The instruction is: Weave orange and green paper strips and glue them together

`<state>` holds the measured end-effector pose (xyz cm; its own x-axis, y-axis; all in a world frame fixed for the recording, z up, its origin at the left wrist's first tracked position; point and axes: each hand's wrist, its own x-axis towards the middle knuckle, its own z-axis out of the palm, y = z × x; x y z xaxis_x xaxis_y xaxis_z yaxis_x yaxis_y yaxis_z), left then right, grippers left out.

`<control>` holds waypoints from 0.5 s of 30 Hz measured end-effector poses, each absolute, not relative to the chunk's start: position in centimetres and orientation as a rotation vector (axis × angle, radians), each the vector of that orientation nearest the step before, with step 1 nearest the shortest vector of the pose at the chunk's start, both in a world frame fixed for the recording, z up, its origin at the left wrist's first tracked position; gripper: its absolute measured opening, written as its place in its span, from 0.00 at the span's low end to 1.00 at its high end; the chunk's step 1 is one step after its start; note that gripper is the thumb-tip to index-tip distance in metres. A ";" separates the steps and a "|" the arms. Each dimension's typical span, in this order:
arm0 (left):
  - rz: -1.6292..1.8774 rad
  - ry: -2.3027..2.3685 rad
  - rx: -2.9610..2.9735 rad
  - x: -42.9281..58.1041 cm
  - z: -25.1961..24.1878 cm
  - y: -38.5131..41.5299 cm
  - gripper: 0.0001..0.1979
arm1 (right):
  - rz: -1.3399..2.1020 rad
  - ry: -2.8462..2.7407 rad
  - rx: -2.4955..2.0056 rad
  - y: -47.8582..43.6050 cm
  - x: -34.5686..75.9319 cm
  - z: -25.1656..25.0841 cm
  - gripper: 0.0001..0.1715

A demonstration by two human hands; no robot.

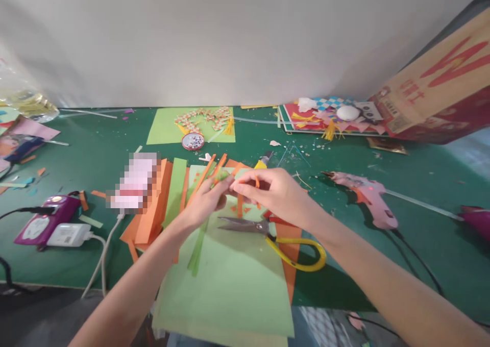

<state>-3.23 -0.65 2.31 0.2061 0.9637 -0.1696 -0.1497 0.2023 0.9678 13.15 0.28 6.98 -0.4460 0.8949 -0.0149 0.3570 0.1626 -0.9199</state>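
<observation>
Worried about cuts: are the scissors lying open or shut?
Shut: the scissors lie on the green paper with both blades together as one point.

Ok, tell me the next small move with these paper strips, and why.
Probably lay the orange strip against the green strips and pinch them together: the right hand holds it right beside the left hand, which grips the green strips. The scissors lie untouched below.

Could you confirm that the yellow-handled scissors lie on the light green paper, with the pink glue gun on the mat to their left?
Not quite: the head view shows the pink glue gun on the mat to the right of the scissors, not left. They do lie on the light green paper.
</observation>
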 end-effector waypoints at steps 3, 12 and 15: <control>0.947 0.997 0.931 -1.9 2.1 -1.1 0.13 | 1.173 -1.854 -1.233 -0.5 12.8 6.2 0.08; 0.915 0.995 0.450 -0.3 2.7 -2.7 0.13 | 1.003 -1.872 -1.245 -0.4 11.7 4.0 0.14; 0.844 1.035 0.477 -1.2 4.2 -3.7 0.20 | 0.947 -1.953 -1.198 -0.9 12.3 4.3 0.16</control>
<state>-1.16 -3.69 4.21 0.2476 0.7967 -0.5513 -0.3799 0.6033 0.7012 12.26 -0.88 4.33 -0.3713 0.9156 0.1544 0.4457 0.3217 -0.8354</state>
